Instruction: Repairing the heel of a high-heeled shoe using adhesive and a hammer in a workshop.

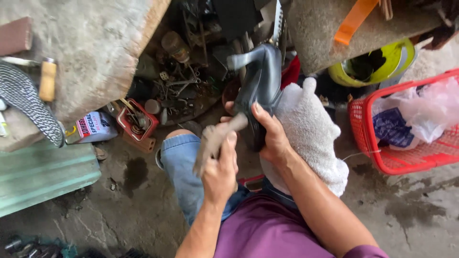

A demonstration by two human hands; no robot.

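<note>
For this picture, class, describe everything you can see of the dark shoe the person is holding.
The shoe is dark grey to black with a dull sheen, perhaps leather or rubber; which cannot be told. It is held sole-side up, with a slim heel jutting out at the top left. The right hand grips its lower part, and a white towel on the lap lies against it on the right. The left hand presses a worn brownish strip against its lower left side. It hangs above the person's knees and the cluttered floor.

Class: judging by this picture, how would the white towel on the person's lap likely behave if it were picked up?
The white towel would probably go floppy, since it already sags over the knee. It looks thick and fluffy, so likely light for its bulk. Its nubby surface suggests an easy, non-slip grip.
</note>
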